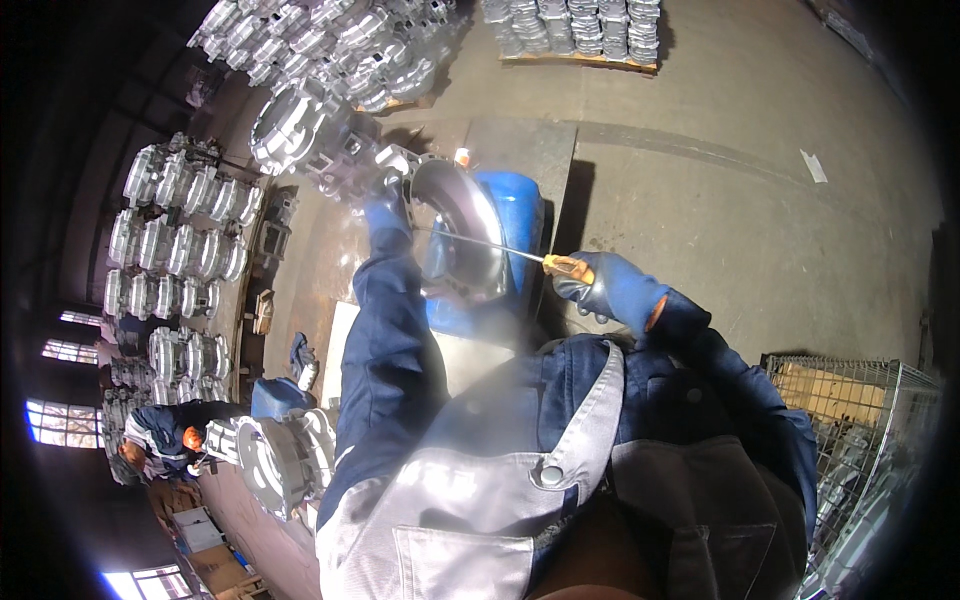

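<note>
Metal housing [478, 208] between both hands [622, 288]

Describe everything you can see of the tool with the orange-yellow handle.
The tool has a chunky orange-yellow handle, perhaps plastic, and a long, thin, straight shaft that looks like metal. The gloved right hand grips the handle. From there the shaft runs leftward, slightly toward the picture's top, across the shiny, rounded metal casting. Its far tip is too indistinct to tell its shape or what it touches.
</note>
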A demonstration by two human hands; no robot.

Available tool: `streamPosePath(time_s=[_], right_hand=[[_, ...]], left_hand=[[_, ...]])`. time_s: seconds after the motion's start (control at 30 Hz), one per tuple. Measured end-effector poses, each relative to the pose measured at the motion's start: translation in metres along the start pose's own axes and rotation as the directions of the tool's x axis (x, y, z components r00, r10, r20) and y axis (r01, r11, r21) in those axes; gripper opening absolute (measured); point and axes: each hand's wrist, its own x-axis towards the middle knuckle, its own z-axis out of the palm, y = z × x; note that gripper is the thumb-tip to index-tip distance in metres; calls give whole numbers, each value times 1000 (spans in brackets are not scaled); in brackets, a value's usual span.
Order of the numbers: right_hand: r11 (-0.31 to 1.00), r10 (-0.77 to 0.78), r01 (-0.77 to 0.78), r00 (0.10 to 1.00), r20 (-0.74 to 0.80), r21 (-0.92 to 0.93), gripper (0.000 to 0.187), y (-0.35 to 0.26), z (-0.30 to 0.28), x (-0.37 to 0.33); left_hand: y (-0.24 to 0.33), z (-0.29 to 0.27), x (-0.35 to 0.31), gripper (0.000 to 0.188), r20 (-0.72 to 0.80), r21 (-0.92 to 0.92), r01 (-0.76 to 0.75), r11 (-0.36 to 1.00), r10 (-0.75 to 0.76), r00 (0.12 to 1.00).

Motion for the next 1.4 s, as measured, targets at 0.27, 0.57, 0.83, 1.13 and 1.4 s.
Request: streamPosePath(time_s=[0.27, 0.57, 0.83, 1.13, 1.4], right_hand=[[998, -55, 57, 997, -60, 37, 40, 13, -5, -3], [999, -14, 17, 997, -79, 37, 37, -1, -5, -2], [990, 111, -110, 994, 7, -93, 45, -11, -10, -2], [994, 106, -106, 994, -24, -37, 46, 5, -15, 7], [980, -2, 2, 1000, 2, -198, 53, 7, -10, 33]], left_hand=[[-2, 3, -6, 25, 1, -125, 83, 989, -84, 996], [-8, 2, -7, 23, 63, -182, 67, 981, -57, 996], [-14, -7, -8, 23, 83, -202, 98, 975, -82, 993], [-14, 0, -5, 30, 12, -126, -5, 992, 6, 1000], [-29, -3, -6, 25, 26, -143, -80, 986, 85, 996]])
